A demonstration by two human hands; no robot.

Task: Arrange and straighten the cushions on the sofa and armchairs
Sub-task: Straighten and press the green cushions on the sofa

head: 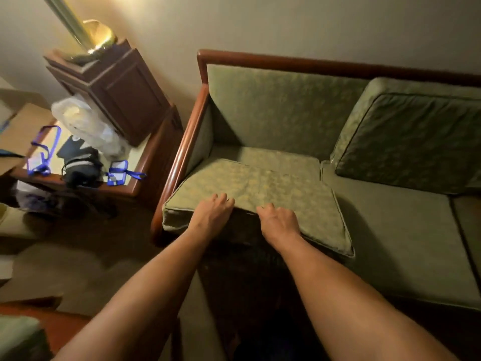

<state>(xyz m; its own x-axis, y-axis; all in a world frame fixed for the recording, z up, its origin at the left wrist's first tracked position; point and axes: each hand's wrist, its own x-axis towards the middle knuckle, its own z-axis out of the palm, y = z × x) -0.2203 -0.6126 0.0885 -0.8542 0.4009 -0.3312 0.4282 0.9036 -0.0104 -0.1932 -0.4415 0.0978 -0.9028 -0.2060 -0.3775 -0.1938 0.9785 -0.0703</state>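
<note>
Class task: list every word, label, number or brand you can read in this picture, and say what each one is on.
No text can be read.
Badge cards on blue lanyards, on the side table: any print is too small and blurred.
Cardboard box: no readable marking.
Cushion, sofa: woven pattern only, no words.

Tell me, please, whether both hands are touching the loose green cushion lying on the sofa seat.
Touching. The head view shows the left hand and the right hand both with fingers curled over the front edge of the cushion.
</note>
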